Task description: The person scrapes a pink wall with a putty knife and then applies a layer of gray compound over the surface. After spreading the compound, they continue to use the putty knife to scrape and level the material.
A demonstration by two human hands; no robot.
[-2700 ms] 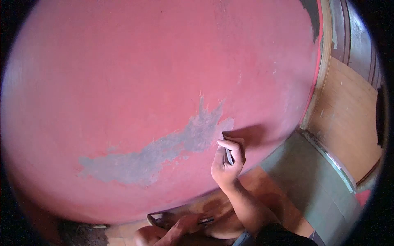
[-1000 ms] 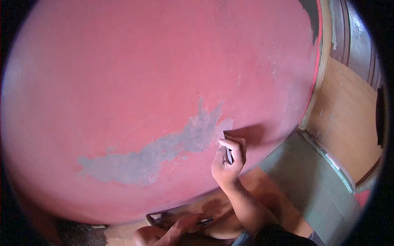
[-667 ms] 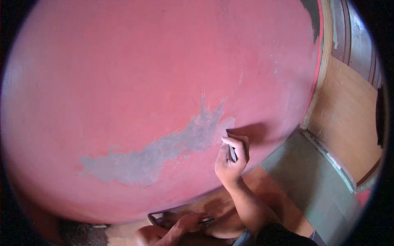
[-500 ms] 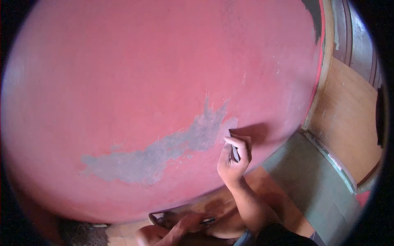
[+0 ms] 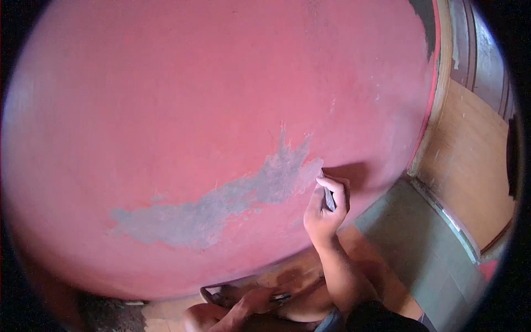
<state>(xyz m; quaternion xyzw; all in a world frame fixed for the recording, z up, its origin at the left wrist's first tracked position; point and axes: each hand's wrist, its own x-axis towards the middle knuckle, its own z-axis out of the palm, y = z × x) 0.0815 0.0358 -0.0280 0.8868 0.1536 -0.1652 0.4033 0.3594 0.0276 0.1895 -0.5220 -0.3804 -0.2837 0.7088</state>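
My right hand point(image 5: 326, 209) is closed around a flat, thin scraper point(image 5: 329, 198). The tool's upper end meets the pink-red wall point(image 5: 182, 110), at the right end of an uneven grey patch point(image 5: 193, 216). Low in the view, my left hand point(image 5: 259, 300) is in shadow near my bent leg. Its fingers look closed, with a small dark, shiny object point(image 5: 281, 297) beside them that I cannot identify.
Wooden panel point(image 5: 464, 160) and pale edge trim point(image 5: 440, 99) stand to the right of the wall. Greenish floor tiles point(image 5: 409, 238) lie below it. Dark debris point(image 5: 110, 315) sits at the lower left.
My right hand with the scraper has moved a little to the right along the wall, off the edge of the grey patch. My left hand stays about where it was.
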